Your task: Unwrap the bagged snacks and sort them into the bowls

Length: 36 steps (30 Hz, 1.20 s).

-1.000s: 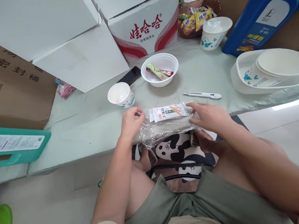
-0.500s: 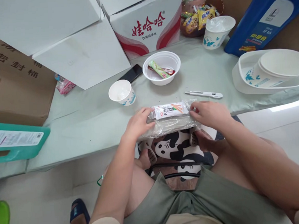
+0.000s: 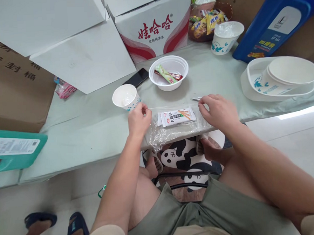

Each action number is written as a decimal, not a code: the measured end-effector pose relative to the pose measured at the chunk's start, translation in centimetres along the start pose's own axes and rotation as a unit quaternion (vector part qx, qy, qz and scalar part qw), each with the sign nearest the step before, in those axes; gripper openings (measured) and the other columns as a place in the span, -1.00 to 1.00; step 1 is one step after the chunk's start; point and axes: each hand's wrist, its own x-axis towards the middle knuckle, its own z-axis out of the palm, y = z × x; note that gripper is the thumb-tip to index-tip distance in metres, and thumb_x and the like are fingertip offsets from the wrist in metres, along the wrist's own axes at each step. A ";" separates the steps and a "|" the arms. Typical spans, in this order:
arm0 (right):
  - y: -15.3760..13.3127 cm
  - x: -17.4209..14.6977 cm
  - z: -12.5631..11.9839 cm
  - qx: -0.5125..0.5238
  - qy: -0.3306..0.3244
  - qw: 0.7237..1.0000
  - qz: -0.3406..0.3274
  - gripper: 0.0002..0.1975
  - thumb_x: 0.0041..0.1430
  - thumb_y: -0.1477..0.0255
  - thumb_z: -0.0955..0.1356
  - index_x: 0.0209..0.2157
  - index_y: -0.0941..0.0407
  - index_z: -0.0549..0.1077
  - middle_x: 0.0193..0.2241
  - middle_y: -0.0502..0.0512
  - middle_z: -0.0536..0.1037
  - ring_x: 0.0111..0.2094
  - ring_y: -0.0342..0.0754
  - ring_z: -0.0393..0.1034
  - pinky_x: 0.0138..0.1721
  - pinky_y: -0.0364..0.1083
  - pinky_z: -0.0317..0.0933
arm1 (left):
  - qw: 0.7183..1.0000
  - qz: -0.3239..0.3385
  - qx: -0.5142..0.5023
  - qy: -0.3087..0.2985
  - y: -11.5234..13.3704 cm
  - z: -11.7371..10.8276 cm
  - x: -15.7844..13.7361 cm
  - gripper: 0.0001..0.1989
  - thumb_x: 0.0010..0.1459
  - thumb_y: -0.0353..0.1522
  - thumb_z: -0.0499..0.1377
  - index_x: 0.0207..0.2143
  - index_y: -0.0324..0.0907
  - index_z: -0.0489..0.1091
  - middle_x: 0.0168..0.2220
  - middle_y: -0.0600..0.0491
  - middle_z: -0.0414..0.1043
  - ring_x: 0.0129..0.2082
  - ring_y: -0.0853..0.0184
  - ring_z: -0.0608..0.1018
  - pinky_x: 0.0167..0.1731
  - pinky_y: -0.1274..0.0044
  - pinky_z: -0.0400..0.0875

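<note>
A clear plastic film (image 3: 170, 131) lies flat at the table's front edge, its near part hanging slightly over. White snack packets (image 3: 178, 117) printed with orange sticks lie on it, one overlapping another. My left hand (image 3: 139, 121) is closed in a pinch on the film's left far corner, beside a paper cup (image 3: 126, 97). My right hand (image 3: 220, 111) is closed at the film's right far corner, its fingertips pinching the edge. It covers most of a white utility knife (image 3: 196, 99), whose tip alone shows.
Behind stands a white bowl (image 3: 169, 87) with two snack sticks, near a black phone (image 3: 136, 77) and a white carton (image 3: 155, 30). Stacked paper cups lie in a white tub (image 3: 277, 96) at right. A snack basket (image 3: 227, 12) and blue jug (image 3: 275, 23) stand farther back.
The film around the packets has been spread flatter toward its far corners. My left hand moved left and up into a pinch; my right hand moved up over the knife.
</note>
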 end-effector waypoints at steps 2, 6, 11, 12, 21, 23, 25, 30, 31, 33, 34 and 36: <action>-0.2 1.0 -0.3 0.011 -0.013 1.000 0.026 -0.64 0.36 0.35 0.13 -0.11 0.09 0.51 -0.13 0.26 0.60 -0.17 0.16 0.41 -0.39 -0.01 0.01 | 1.000 -0.005 0.009 0.006 0.1 0.3 0.7 -0.92 0.10 -0.44 0.10 -0.44 -0.11 0.29 -0.51 0.11 0.41 -0.49 0.33 0.41 -0.35 0.45 0.24; -0.2 2.8 -0.7 0.032 -0.027 0.994 0.104 -0.64 0.38 0.30 0.12 -0.08 0.05 0.49 -0.20 0.25 0.60 -0.30 0.13 0.40 -0.41 -0.02 -0.01 | 1.000 0.015 -0.002 -0.006 -0.5 1.0 1.7 -0.91 0.17 -0.43 0.07 -0.33 -0.11 0.36 -0.50 0.10 0.41 -0.47 0.30 0.43 -0.33 0.46 0.22; -1.4 2.9 0.2 0.061 0.153 0.985 0.047 -0.64 0.34 0.45 0.12 -0.09 0.10 0.51 -0.10 0.30 0.54 -0.09 0.19 0.38 -0.16 0.08 0.16 | 0.999 0.004 -0.051 -0.001 -1.3 2.3 2.3 -0.87 0.20 -0.45 0.05 -0.25 -0.12 0.38 -0.56 0.16 0.33 -0.51 0.34 0.39 -0.36 0.49 0.20; -2.0 2.7 0.7 0.071 0.166 0.984 0.001 -0.63 0.34 0.47 0.11 -0.10 0.10 0.51 -0.11 0.29 0.54 -0.07 0.16 0.37 -0.13 0.07 0.17 | 0.998 -0.001 -0.062 0.000 -1.4 2.6 2.4 -0.86 0.20 -0.46 0.04 -0.25 -0.12 0.38 -0.57 0.17 0.32 -0.52 0.34 0.38 -0.37 0.49 0.20; -6.2 2.1 5.0 0.056 -0.038 0.984 -0.167 -0.62 0.27 0.27 0.29 0.07 0.08 0.43 0.07 0.21 0.50 0.04 0.20 0.35 0.01 0.10 0.20 | 0.993 0.008 -0.114 -0.032 -1.8 3.1 3.4 -0.85 0.29 -0.31 0.05 -0.19 -0.13 0.38 -0.51 0.13 0.32 -0.47 0.34 0.42 -0.32 0.48 0.28; -6.0 2.5 4.9 0.046 -0.059 0.984 -0.159 -0.53 0.23 0.22 0.33 0.13 0.07 0.39 0.08 0.22 0.50 0.05 0.23 0.34 0.01 0.13 0.20 | 0.993 -0.003 -0.101 -0.056 -1.9 2.9 3.3 -0.78 0.17 -0.27 0.21 -0.15 -0.14 0.39 -0.42 0.11 0.38 -0.45 0.36 0.41 -0.33 0.49 0.30; -5.8 2.7 4.9 0.038 -0.073 0.983 -0.162 -0.47 0.20 0.22 0.34 0.17 0.08 0.35 0.05 0.24 0.51 0.06 0.24 0.34 0.03 0.14 0.20 | 0.994 -0.025 -0.083 -0.071 -2.1 2.7 3.2 -0.73 0.07 -0.29 0.27 -0.16 -0.15 0.41 -0.35 0.09 0.43 -0.46 0.38 0.41 -0.33 0.49 0.31; -5.6 2.7 5.2 0.042 -0.084 0.985 -0.145 -0.40 0.18 0.26 0.34 0.23 0.16 0.29 0.01 0.30 0.50 0.04 0.25 0.36 0.03 0.14 0.22 | 0.996 -0.036 -0.055 -0.054 -2.3 2.1 3.1 -0.82 0.17 -0.28 0.16 -0.45 -0.16 0.40 -0.45 0.09 0.47 -0.48 0.37 0.39 -0.34 0.48 0.29; -5.5 2.6 5.3 0.048 -0.082 0.985 -0.142 -0.39 0.17 0.26 0.34 0.23 0.17 0.29 0.00 0.30 0.50 0.03 0.25 0.37 0.02 0.14 0.23 | 0.996 -0.032 -0.059 -0.056 -2.2 1.9 3.1 -0.81 0.17 -0.27 0.15 -0.45 -0.16 0.41 -0.46 0.10 0.47 -0.50 0.38 0.37 -0.35 0.49 0.28; -5.3 2.4 5.5 0.062 -0.075 0.985 -0.144 -0.40 0.15 0.28 0.35 0.21 0.17 0.30 -0.02 0.29 0.49 -0.01 0.23 0.39 -0.01 0.13 0.25 | 0.995 -0.026 -0.065 -0.067 -2.0 1.4 3.1 -0.78 0.18 -0.24 0.15 -0.45 -0.17 0.42 -0.47 0.12 0.46 -0.53 0.40 0.34 -0.38 0.50 0.25; -5.0 2.3 5.5 0.068 -0.073 0.984 -0.150 -0.40 0.14 0.29 0.35 0.20 0.17 0.31 -0.03 0.29 0.48 -0.02 0.22 0.40 -0.01 0.12 0.26 | 0.995 -0.024 -0.065 -0.077 -1.9 1.1 3.1 -0.76 0.18 -0.23 0.15 -0.46 -0.17 0.43 -0.49 0.12 0.45 -0.54 0.41 0.32 -0.40 0.50 0.23; -4.5 2.1 5.5 0.076 -0.079 0.979 -0.171 -0.42 0.11 0.32 0.37 0.17 0.17 0.33 -0.05 0.28 0.49 -0.04 0.21 0.40 0.00 0.12 0.27 | 0.992 -0.020 -0.066 -0.101 -1.9 0.4 3.3 -0.74 0.17 -0.21 0.15 -0.48 -0.18 0.44 -0.53 0.13 0.40 -0.55 0.41 0.30 -0.43 0.50 0.19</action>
